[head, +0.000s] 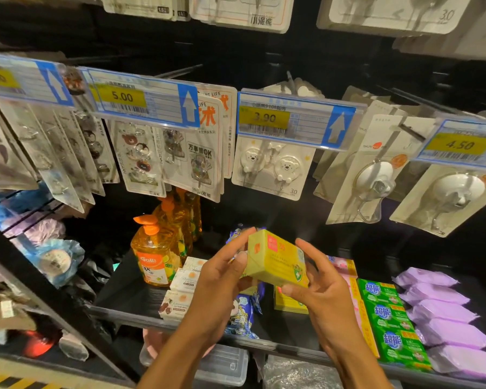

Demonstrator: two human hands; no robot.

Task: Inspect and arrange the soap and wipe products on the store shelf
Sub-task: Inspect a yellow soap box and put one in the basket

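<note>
A yellow soap box [275, 262] is held up above the black shelf [129, 290], tilted, between both hands. My left hand [222, 279] grips its left end with thumb and fingers. My right hand [317, 282] grips its right end and underside. Below it another yellow soap box [289, 303] lies on the shelf. Green soap packs [390, 321] are lined up to the right, and purple wipe packs [443, 313] lie beside them. Small white soap boxes [183, 287] are stacked to the left, in front of orange pump bottles [155, 254]. A blue patterned pack [244, 313] lies under my left wrist.
Carded hooks [270, 167] hang on pegs above, behind price tags [289, 119] that jut forward over the shelf. Pink packs [345, 268] stand behind the green soap. Bath sponges [54, 256] fill the rack at left. Clear plastic bins [225, 366] sit below the shelf.
</note>
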